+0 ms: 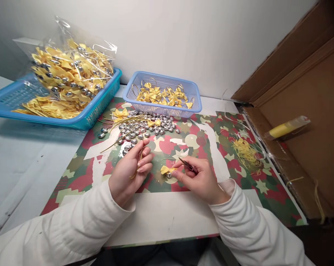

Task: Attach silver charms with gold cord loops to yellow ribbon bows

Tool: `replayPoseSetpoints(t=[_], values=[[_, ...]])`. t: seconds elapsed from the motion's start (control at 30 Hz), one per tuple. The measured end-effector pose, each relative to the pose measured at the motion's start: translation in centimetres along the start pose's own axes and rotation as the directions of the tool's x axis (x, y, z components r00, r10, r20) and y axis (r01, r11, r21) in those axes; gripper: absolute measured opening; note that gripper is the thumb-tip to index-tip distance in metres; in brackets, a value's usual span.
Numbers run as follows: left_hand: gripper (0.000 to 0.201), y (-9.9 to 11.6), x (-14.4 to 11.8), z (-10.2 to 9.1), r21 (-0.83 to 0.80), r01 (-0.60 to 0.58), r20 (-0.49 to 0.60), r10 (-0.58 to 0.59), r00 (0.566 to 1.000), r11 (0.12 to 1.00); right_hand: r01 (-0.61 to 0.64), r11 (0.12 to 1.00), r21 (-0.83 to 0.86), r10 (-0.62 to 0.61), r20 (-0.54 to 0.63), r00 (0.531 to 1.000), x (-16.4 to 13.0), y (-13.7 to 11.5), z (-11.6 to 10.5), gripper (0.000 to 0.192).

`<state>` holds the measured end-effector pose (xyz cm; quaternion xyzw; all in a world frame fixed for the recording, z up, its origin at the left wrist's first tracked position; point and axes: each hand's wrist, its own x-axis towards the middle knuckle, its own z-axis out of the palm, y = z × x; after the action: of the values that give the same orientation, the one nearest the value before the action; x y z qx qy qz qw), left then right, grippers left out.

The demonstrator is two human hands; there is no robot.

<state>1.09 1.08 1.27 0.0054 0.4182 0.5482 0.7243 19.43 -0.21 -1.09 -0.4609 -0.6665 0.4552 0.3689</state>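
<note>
My left hand [128, 171] is closed, with a thin gold cord [141, 156] pinched in its fingers and hanging along the palm. My right hand [202, 181] grips a small yellow ribbon bow [165, 169] between thumb and forefinger. A shiny silver bell [169, 175] sits just under the bow. Tucked in the same hand is a dark, pointed metal tool that looks like small snips [189, 165]; its tip points up and left. Beyond the left hand lies a heap of silver bells [161, 125], with loose gold cords [128, 122] and yellow bows [154, 122] on it.
At the back stands a light-blue basket [162, 108] of bows with cords. A larger blue basket [83, 120] at left holds a clear bag [72, 70] of bows and bells. Yellow thread scraps [245, 153] lie at right beside a cardboard box [299, 147]. Patterned paper covers the table.
</note>
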Motion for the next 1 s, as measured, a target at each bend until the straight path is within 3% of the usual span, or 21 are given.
replayPoseSetpoints(t=[0.23,0.37,0.43,0.53,0.6,0.67,0.8,0.87,0.93,1.0], values=[[0.037,0.3,0.0,-0.1,-0.064,0.092,-0.035,-0.095,0.995,0.994,0.057,0.996,-0.063,-0.058,-0.010,0.998,-0.2,0.2,0.2,0.015],[0.039,0.2,0.1,-0.3,-0.042,0.077,-0.018,-0.078,0.997,0.996,0.061,0.987,-0.148,-0.065,-0.024,0.998,-0.1,0.5,0.0,0.015],[0.038,0.1,0.2,-0.4,0.031,0.023,-0.006,-0.023,1.000,0.999,0.061,0.969,-0.240,-0.061,0.009,0.998,0.0,0.7,-0.2,0.017],[0.026,-0.2,0.2,-0.7,0.255,-0.195,0.051,0.189,0.981,0.947,0.058,0.932,-0.358,-0.033,0.077,0.996,0.1,1.0,-0.5,0.022],[0.018,-0.3,0.2,-1.1,0.457,-0.381,0.123,0.367,0.922,0.804,0.062,0.928,-0.368,-0.026,0.101,0.995,0.1,1.1,-0.7,0.016],[0.031,-0.4,0.3,-1.7,0.646,-0.499,0.206,0.497,0.843,0.579,0.063,0.943,-0.326,-0.030,0.104,0.994,0.1,1.2,-0.7,0.017],[0.053,-0.5,0.3,-2.4,0.849,-0.528,0.388,0.631,0.672,0.040,-0.011,0.991,-0.133,0.020,0.068,0.997,0.2,0.8,-0.7,0.019],[0.061,-0.6,0.1,-2.4,0.858,-0.488,0.457,0.678,0.576,-0.163,-0.087,0.996,-0.019,0.088,0.057,0.994,0.2,0.4,-0.7,0.018],[0.061,-0.7,-0.3,-2.2,0.829,-0.493,0.520,0.690,0.503,-0.265,-0.152,0.986,0.073,0.148,0.057,0.987,0.2,0.0,-0.8,0.018],[0.047,-0.8,-0.8,-2.1,0.760,-0.588,0.608,0.621,0.494,-0.277,-0.170,0.975,0.142,0.164,0.058,0.985,0.2,-0.2,-0.9,0.018]])
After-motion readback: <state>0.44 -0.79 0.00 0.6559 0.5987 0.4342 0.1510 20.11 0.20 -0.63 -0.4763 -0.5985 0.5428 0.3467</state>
